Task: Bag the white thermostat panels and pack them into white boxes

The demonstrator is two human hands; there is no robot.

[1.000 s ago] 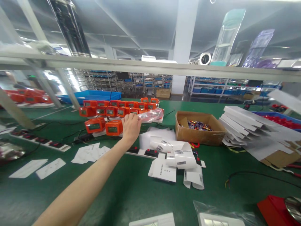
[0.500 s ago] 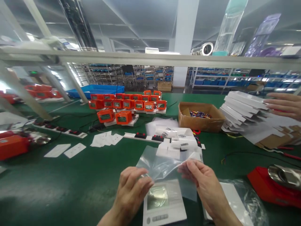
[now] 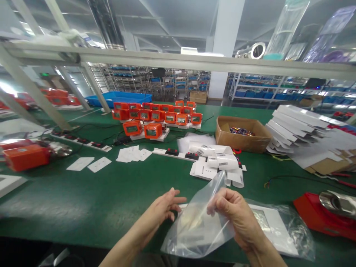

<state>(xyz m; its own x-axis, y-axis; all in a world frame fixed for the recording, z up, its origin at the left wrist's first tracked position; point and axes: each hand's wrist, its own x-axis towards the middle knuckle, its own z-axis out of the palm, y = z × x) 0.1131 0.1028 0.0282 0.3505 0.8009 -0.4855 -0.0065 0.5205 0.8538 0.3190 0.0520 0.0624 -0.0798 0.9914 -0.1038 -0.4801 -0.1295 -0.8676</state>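
Since the earlier frame, the left hand has come off the clear plastic bag, which now hangs over the white panel instead of lying mostly beyond it. The right hand alone holds the film, its grip pinched between thumb and fingers at the bag's upper part, probably so that the film stays raised and spread. The left grip is relaxed, fingers parted around nothing visible, its fingertips just beside the panel's far left corner; contact cannot be told. Relative to the right grip, the bag drapes below and to the left, with the panel showing dimly through it; whether the panel lies inside or behind is unclear. One bagged panel rests on the desk just right of that hand, presumably kept within easy reach.
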